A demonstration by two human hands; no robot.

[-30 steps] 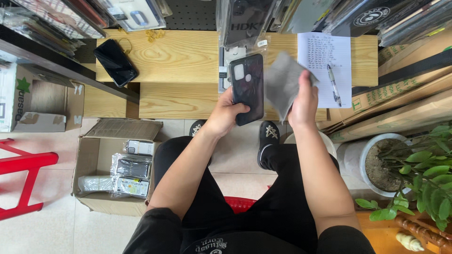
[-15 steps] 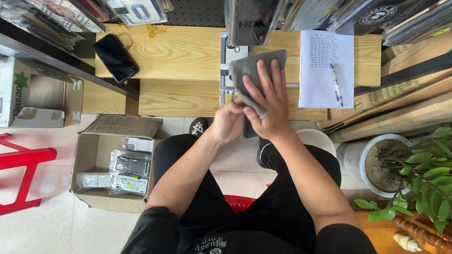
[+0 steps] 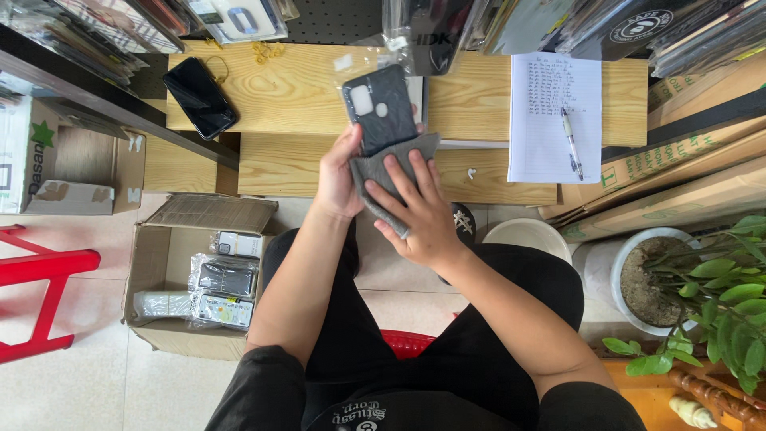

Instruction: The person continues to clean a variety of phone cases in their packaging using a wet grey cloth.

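My left hand (image 3: 339, 179) grips a black phone (image 3: 379, 108) by its lower end, back side up, with the camera cutout showing. My right hand (image 3: 415, 211) presses a grey cloth (image 3: 383, 172) against the lower part of the phone, fingers spread flat over the cloth. Both hands are held above my lap, in front of a wooden desk (image 3: 303, 88). The phone's lower half is hidden under the cloth and fingers.
A second black phone (image 3: 199, 97) lies on the desk's left part, and a written paper sheet (image 3: 554, 116) with a pen (image 3: 571, 142) on the right. An open cardboard box (image 3: 195, 275) of packaged items sits on the floor left. A potted plant (image 3: 702, 287) stands right, a red stool (image 3: 44, 275) far left.
The right hand brought the grey cloth onto the phone, covered it, then slid down so the phone's upper half shows again. The left hand kept hold of the phone.
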